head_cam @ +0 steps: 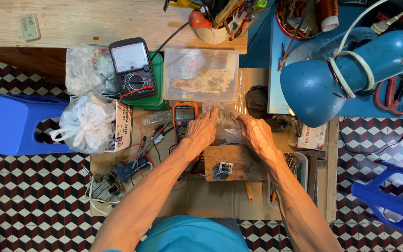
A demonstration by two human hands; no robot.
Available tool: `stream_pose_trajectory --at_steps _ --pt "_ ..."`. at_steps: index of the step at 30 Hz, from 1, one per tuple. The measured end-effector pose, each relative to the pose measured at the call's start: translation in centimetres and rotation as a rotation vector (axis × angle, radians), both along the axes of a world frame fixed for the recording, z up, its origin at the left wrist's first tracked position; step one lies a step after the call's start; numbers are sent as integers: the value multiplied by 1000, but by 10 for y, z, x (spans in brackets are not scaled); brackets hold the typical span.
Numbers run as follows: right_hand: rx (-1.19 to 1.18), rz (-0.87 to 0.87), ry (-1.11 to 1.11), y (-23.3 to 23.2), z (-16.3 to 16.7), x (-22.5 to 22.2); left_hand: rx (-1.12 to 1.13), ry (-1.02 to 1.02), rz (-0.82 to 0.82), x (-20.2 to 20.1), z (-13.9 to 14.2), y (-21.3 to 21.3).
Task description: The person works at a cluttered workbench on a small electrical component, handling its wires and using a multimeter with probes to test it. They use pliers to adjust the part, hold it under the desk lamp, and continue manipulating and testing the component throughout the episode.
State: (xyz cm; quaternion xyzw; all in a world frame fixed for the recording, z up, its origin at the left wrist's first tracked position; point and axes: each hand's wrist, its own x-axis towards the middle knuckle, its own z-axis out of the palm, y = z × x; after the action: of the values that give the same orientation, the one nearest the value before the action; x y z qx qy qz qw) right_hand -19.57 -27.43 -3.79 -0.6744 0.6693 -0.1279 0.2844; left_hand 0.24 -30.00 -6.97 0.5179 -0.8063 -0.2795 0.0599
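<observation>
My left hand (202,130) and my right hand (255,131) both rest on a clear plastic bag (227,122) lying in front of a clear plastic box (200,74). Fingers of each hand pinch the bag's edges from either side. Just below the hands lies a small wooden board (239,163) with a little component and blue wires (222,170) on it. An orange digital multimeter (184,117) sits right beside my left hand.
A black analog meter (133,67) leans on a green box. White plastic bags (87,123) sit at left, a blue desk lamp (350,74) at right, blue stools (10,122) on both sides. A tool cup (215,23) stands on the wooden shelf.
</observation>
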Motion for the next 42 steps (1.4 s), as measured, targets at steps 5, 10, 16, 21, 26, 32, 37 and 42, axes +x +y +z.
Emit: stream_pose_trajectory --at_steps 5,10,16,21,26,32,37,42 --pt "-137 -51 -114 14 18 5 7 254 17 17 16 17" --pt "-309 -227 -196 48 46 0 141 539 625 63 14 40" --pt "-230 -496 -287 121 79 10 232 484 1014 173 -26 75" --pt "-113 -698 -376 176 73 28 21 223 728 177 -46 115" --pt "88 -888 -280 230 60 35 109 246 707 155 -45 144" --pt "94 -823 -373 278 51 40 33 228 280 125 -47 183" --pt "232 -761 -172 303 56 54 -55 81 158 114 -55 197" --pt "337 -806 -187 333 46 64 123 216 188 134 -41 228"
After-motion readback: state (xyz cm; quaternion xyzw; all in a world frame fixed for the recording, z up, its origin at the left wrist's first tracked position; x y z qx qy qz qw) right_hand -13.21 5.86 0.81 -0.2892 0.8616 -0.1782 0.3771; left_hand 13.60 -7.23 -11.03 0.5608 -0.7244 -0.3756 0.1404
